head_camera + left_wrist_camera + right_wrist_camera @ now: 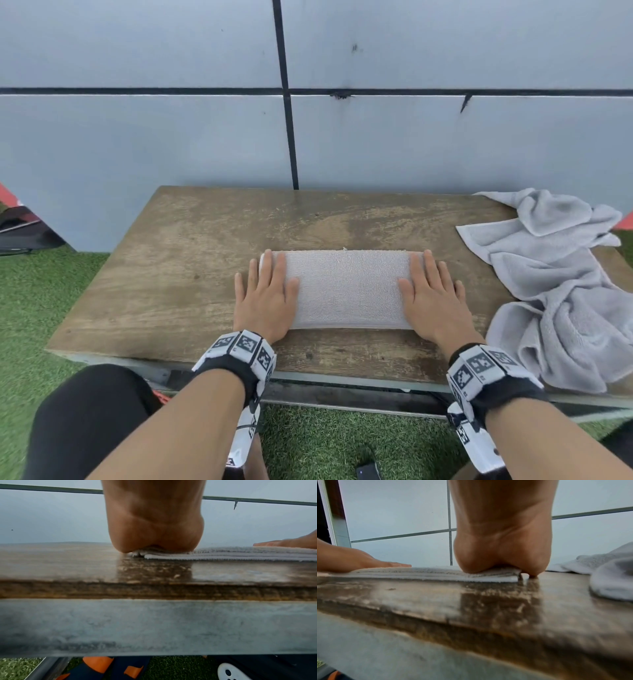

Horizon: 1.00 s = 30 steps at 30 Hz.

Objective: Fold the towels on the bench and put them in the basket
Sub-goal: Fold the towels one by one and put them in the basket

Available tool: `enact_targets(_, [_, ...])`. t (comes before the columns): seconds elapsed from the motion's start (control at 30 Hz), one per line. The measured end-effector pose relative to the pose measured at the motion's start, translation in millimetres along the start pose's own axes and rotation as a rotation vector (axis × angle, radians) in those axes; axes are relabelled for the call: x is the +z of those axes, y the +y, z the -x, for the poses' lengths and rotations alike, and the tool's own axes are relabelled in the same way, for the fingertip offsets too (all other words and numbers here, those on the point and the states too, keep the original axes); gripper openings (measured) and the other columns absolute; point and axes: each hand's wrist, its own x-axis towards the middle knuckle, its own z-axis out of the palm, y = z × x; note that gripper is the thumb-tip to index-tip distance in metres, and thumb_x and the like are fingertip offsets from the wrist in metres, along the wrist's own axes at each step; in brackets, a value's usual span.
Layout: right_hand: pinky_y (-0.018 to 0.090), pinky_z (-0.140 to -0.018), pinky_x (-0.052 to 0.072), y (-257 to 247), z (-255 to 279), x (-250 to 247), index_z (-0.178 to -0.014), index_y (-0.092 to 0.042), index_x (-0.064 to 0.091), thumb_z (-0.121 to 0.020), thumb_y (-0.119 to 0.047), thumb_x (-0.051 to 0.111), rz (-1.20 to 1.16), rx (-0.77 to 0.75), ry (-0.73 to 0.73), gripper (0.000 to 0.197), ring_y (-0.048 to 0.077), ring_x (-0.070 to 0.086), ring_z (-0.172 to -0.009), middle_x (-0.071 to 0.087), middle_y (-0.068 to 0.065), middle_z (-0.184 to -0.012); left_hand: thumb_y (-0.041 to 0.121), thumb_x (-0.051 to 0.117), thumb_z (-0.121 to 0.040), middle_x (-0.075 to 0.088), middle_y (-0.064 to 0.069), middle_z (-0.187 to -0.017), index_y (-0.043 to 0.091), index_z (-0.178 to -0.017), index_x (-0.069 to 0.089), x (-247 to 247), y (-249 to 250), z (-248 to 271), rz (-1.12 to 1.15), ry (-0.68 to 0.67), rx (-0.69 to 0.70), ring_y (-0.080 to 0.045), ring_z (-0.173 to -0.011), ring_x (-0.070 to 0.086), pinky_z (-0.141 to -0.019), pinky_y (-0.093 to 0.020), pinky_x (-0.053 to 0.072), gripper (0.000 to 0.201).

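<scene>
Two flat palms pin the folded pale-grey terry towel [346, 287] at the middle of the worn brown wooden tabletop [178, 274]: your left hand [265, 298] on its left end, your right hand [430, 298] on its right, fingers straight, each grip wide and holding nothing. Press evenly so the stacked layers stay aligned, then fold one end over. A crumpled grey towel [561, 284] waits at the right. No basket is in view.
</scene>
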Motion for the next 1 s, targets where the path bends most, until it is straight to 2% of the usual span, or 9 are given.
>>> enact_targets(0.1, [0.052, -0.124, -0.003, -13, 12, -7, -0.161, -0.022, -0.002, -0.105, -0.05, 0.008, 0.099, -0.037, 0.036, 0.064, 0.022, -0.012, -0.155, -0.01, -0.001, -0.169, 0.053, 0.006, -0.104, -0.012, 0.003, -0.168, 0.029, -0.16, -0.008, -2, 2, 4, -0.015, -0.029, -0.052, -0.024, -0.155, -0.01, -0.124, -0.052, -0.007, 0.063])
enact_targets(0.23, [0.044, -0.126, 0.001, -27, 55, 5, -0.155, -0.035, 0.029, -0.104, -0.057, 0.016, 0.134, -0.497, 0.105, 0.057, 0.011, 0.005, -0.155, 0.017, -0.014, -0.165, 0.053, 0.005, -0.103, -0.015, 0.0, -0.168, 0.025, -0.16, -0.01, -7, 8, 15, -0.02, -0.09, -0.126, -0.027, -0.155, -0.01, -0.123, -0.055, -0.007, 0.065])
enact_targets(0.3, [0.04, -0.125, 0.006, -23, 68, 18, -0.152, -0.043, 0.035, -0.102, -0.059, 0.024, 0.139, -0.549, 0.08, 0.054, 0.005, 0.013, -0.153, 0.023, -0.023, -0.162, 0.052, 0.003, -0.102, -0.005, -0.005, -0.168, 0.022, -0.16, -0.006, -12, 11, 22, -0.146, -0.094, -0.139, -0.033, -0.154, 0.004, -0.122, -0.057, -0.001, 0.066])
enact_targets(0.4, [0.05, -0.122, 0.017, -18, 68, 19, -0.148, -0.044, 0.043, -0.102, -0.044, 0.031, 0.155, -0.435, 0.175, 0.047, 0.02, 0.03, -0.151, 0.036, -0.016, -0.159, 0.052, 0.002, -0.1, 0.029, -0.015, -0.155, 0.014, -0.156, 0.015, -20, 17, 34, -0.393, -0.087, -0.16, -0.038, -0.136, 0.036, -0.114, -0.06, 0.018, 0.07])
enact_targets(0.47, [0.056, -0.122, 0.011, -21, 67, 8, -0.153, -0.042, 0.035, -0.098, -0.044, 0.022, 0.22, -0.361, 0.155, 0.056, 0.03, 0.024, -0.152, 0.029, -0.004, -0.164, 0.056, 0.004, -0.099, 0.041, -0.013, -0.143, 0.011, -0.149, 0.027, -25, 23, 43, -0.445, -0.096, -0.159, -0.036, -0.126, 0.043, -0.11, -0.057, 0.023, 0.071])
enact_targets(0.63, [0.053, -0.124, 0.007, -31, 67, -8, -0.158, -0.03, 0.008, -0.098, -0.023, 0.046, 0.3, -0.239, 0.1, 0.071, 0.033, -0.002, -0.155, -0.001, 0.015, -0.168, 0.066, 0.03, -0.094, 0.063, -0.006, -0.115, 0.011, -0.127, 0.045, -36, 39, 64, -0.329, -0.043, -0.068, -0.026, -0.103, 0.06, -0.098, -0.045, 0.034, 0.065])
enact_targets(0.8, [0.051, -0.12, 0.025, -28, 85, 4, -0.154, -0.031, 0.019, -0.101, -0.024, 0.04, 0.169, -0.396, 0.046, 0.057, 0.028, 0.002, -0.154, 0.004, 0.007, -0.167, 0.079, 0.047, -0.079, 0.065, -0.005, -0.11, 0.009, -0.134, 0.037, -33, 28, 82, -0.006, -0.076, -0.19, -0.028, -0.107, 0.063, -0.103, -0.046, 0.04, 0.089])
enact_targets(0.9, [0.05, -0.122, 0.022, -22, 92, 11, -0.157, -0.031, 0.015, -0.103, -0.03, 0.041, 0.06, -0.386, -0.043, 0.061, 0.028, -0.005, -0.154, -0.007, 0.003, -0.168, 0.076, 0.047, -0.073, 0.066, -0.007, -0.109, 0.014, -0.11, 0.057, -32, 24, 84, 0.12, -0.136, -0.152, -0.031, -0.099, 0.064, -0.095, -0.048, 0.049, 0.073])
enact_targets(1.0, [0.048, -0.121, 0.022, -18, 94, 7, -0.158, -0.034, 0.014, -0.1, -0.035, 0.051, -0.055, -0.378, -0.108, 0.069, 0.028, -0.007, -0.155, -0.016, -0.002, -0.167, 0.056, 0.058, -0.073, 0.063, -0.008, -0.102, 0.015, -0.105, 0.051, -38, 26, 86, 0.339, -0.174, -0.123, -0.025, -0.085, 0.064, -0.076, -0.043, 0.059, 0.052])
